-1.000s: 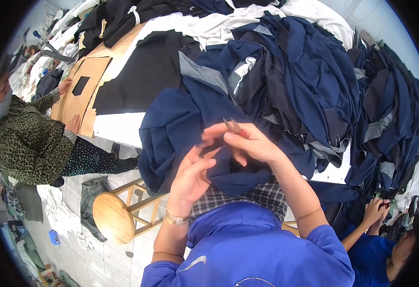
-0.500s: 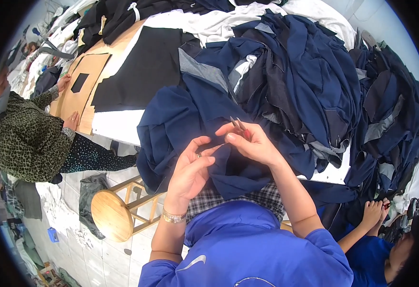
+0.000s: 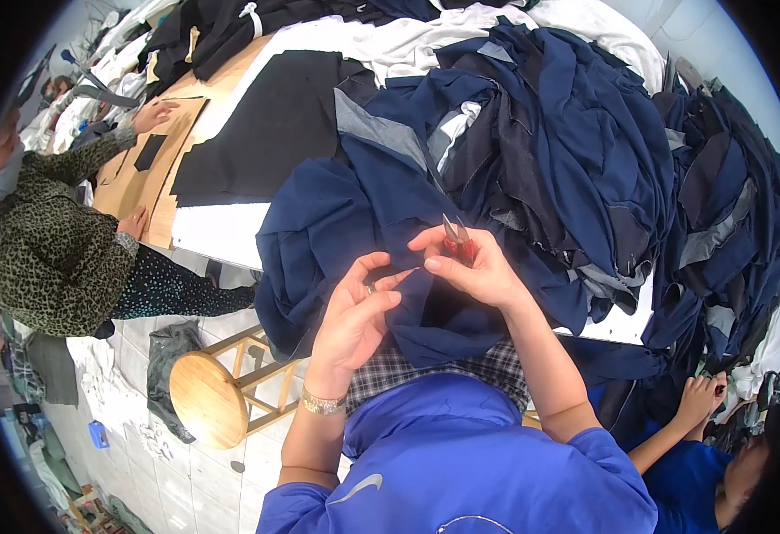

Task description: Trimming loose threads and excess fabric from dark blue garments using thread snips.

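The right hand [image 3: 479,271] keeps a pair of red-handled thread snips [image 3: 458,245] tucked in its bent fingers, the two blade tips standing apart and pointing away from the body; its thumb and index finger come close together, though I cannot tell whether they pinch anything as fine as a thread. The left hand [image 3: 352,316] faces it, half curled, with thumb and index finger spread and another fingertip reaching to just beside the right thumb — any thread between them is too small to make out. Beneath both hands a navy cloth [image 3: 319,214] spills over the near edge of the tabletop [image 3: 221,237] and down to a plaid garment [image 3: 385,384] at the lap. A heap of navy fabric pieces [image 3: 586,142] covers the tabletop's right part, and a flat black fabric panel [image 3: 261,142] lies toward its left edge. Beyond that panel, a co-worker [image 3: 52,249] has one hand on a brown pattern sheet [image 3: 154,191] and the other raised over it. A round wooden stool [image 3: 207,400] stands near the tabletop's near left corner.
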{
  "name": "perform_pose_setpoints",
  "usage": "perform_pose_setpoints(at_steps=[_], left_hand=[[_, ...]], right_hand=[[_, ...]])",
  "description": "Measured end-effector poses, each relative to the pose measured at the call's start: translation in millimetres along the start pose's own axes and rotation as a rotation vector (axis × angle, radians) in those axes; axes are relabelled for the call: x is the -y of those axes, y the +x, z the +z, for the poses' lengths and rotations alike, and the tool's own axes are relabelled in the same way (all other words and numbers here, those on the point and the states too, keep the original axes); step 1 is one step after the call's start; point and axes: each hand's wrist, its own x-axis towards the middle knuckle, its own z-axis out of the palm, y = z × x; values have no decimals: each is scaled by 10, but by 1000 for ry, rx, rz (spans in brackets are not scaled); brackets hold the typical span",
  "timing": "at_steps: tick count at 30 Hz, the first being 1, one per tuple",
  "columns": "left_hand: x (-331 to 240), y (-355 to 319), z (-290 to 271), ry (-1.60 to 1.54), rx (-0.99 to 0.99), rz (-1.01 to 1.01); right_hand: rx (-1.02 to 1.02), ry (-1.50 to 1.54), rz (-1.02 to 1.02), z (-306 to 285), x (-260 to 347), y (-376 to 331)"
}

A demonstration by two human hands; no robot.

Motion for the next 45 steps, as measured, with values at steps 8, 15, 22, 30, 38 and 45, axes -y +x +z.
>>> perform_pose_setpoints(at_steps=[8,15,22,30,38,45], left_hand=[[-7,3,15,7,6,2],[-7,-8,9,6,2,1],[49,22,18,93,-44,26],[132,-8,95,672,-189,156],[221,66,40,200,-203,231],[227,90,107,407,-265,333]], right_hand=[[6,-16,-28,-8,-13,3],[6,-16,-41,-1,-18,-3],[-28,-8,10,-2,40,-24],[-77,-19,-6,3,60,-25],[-106,-45,-117,89,2,-1],[-190,-3,-88,173,-34,-19]])
